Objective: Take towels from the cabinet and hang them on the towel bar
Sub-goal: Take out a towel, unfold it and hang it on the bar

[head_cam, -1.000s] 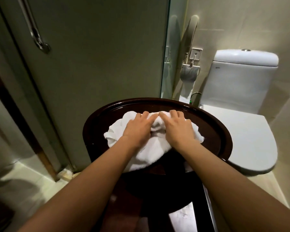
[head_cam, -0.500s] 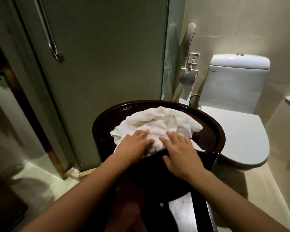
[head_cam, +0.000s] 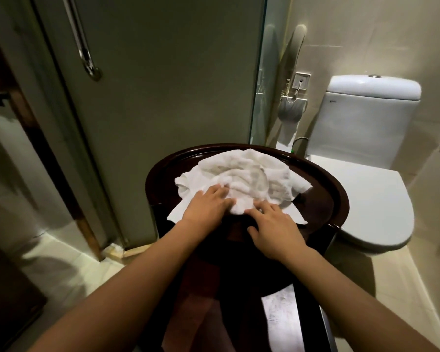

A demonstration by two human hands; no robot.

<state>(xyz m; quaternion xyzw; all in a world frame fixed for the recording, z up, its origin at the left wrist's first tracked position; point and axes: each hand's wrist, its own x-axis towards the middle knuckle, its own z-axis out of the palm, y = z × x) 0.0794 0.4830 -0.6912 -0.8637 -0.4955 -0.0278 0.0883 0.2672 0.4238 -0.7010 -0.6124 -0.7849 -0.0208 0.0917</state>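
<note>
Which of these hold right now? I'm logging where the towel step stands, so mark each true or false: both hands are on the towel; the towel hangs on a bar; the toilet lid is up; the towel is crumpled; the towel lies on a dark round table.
1. Both hands are on the towel. True: the left hand and right hand rest on the white towel.
2. The towel hangs on a bar. False: it lies on the table.
3. The toilet lid is up. False: the lid of the toilet is down.
4. The towel is crumpled. True.
5. The towel lies on a dark round table. True.
</note>
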